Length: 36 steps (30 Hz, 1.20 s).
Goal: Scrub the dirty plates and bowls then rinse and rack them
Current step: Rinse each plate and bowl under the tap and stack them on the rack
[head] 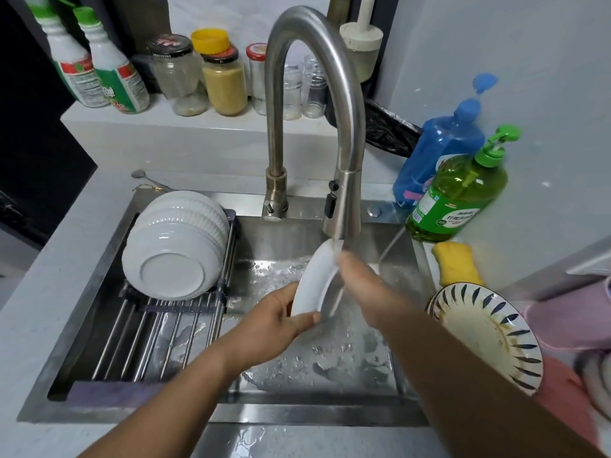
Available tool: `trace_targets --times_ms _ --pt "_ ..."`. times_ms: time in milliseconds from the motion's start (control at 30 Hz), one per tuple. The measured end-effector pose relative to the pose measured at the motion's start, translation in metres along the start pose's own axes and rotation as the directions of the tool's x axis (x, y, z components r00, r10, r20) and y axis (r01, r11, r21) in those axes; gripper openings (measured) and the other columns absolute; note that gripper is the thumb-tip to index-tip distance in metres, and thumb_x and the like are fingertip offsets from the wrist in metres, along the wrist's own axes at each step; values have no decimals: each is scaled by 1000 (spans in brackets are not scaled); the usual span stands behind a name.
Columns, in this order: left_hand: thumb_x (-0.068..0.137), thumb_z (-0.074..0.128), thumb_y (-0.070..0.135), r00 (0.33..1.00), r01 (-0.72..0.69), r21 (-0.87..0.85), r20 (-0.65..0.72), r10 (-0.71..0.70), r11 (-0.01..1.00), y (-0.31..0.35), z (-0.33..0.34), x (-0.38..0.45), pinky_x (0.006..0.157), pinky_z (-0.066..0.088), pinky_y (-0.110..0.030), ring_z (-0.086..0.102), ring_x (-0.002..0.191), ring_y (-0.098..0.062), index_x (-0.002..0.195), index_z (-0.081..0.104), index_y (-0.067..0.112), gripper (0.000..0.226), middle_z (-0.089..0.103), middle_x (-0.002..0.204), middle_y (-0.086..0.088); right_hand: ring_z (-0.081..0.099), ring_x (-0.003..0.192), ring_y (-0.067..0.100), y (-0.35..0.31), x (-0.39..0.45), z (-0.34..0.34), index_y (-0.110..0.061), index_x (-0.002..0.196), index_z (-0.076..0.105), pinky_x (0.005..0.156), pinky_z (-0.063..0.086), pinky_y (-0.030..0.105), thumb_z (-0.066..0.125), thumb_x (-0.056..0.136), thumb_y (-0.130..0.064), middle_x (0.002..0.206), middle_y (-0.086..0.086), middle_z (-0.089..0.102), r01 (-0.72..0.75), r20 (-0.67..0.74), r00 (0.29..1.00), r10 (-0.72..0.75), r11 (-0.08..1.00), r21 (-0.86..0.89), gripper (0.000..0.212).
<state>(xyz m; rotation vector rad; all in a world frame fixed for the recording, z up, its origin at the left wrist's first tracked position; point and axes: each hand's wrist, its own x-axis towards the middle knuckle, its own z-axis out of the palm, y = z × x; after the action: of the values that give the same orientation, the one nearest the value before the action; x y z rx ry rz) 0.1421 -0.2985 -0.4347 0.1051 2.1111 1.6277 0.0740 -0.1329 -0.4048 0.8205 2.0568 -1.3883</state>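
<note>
Sink (158, 413): steel, wet, set into pale bench (49, 292).
Plate (312, 285): white, tilted on edge under faucet (340, 206).
Left hand (274, 320): grip closed on plate's lower rim.
Right hand (360, 285): grip unclear, blurred against plate.

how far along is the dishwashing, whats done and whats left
Done: a stack of white ribbed bowls sits upside down on the rack across the sink.

In hand: the left hand holds a white plate on edge under the running faucet while the right hand rubs it, so it is being rinsed.

Left: the blue-striped plate on the right counter is smeared with residue, apparently stacked on another.
</note>
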Motion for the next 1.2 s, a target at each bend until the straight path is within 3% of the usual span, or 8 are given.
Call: trace_targets --times_ms 167,367,567,700,800,933,1033,1200 --pt "94 70 4 992 87 -288 -66 -110 954 10 16 2 84 59 -57 74 97 -36 124 61 16 34 74 105 -18 38 140 33 -11 -19 37 -15 152 40 115 34 43 44 95 -65 155 14 35 273 -34 956 -290 929 -249 75" --pt "91 75 13 977 126 -439 -101 -189 889 16 16 3 87 58 -63 72 101 -41 123 62 21 36 74 111 -16 35 144 33 -35 -10 34 -34 153 34 118 28 48 26 102 -63 160 4 35 305 145 952 -271 890 -339 59" --pt "95 63 16 943 146 -934 31 -331 326 13 5 10 72 65 -43 76 86 -32 136 58 7 42 71 118 -26 28 149 12 -9 -13 37 -30 152 42 122 18 35 21 109 -47 161 -9 34 640 366 766 -528 573 -512 51" --pt "95 65 20 924 68 -981 -6 -383 181 12 13 16 82 60 -36 74 91 -27 138 59 -3 49 69 121 -24 48 134 16 25 -23 43 -30 143 54 114 34 43 18 106 -48 145 -8 55 678 267 588 -764 285 -677 55" --pt "97 62 17 916 26 -987 -40 -398 159 6 8 15 82 59 -45 77 88 -31 134 58 -2 42 73 115 -23 52 129 25 38 -4 35 -29 142 55 109 40 47 10 103 -58 146 -2 54 583 13 689 -725 543 -605 66" --pt "89 64 14 933 111 -946 -6 -360 304 11 -17 4 73 63 -47 78 88 -30 130 59 1 44 75 112 -21 57 119 30 20 25 16 -14 134 56 101 47 45 29 105 -45 128 12 60 270 -61 960 -274 961 -57 51" --pt "89 62 14 945 237 -858 95 -312 456 18 -39 4 68 65 -45 78 82 -28 129 61 6 40 76 107 -18 61 99 28 10 34 4 -15 113 64 92 52 42 45 101 -51 96 6 63 36 -11 999 -35 987 158 42" --pt "88 69 20 967 147 -811 -3 -255 567 36 -25 10 86 62 -45 75 98 -23 129 62 9 44 76 112 -12 68 107 39 26 48 21 -15 113 69 98 53 58 59 81 -53 119 17 71 -20 87 996 -18 909 416 51"
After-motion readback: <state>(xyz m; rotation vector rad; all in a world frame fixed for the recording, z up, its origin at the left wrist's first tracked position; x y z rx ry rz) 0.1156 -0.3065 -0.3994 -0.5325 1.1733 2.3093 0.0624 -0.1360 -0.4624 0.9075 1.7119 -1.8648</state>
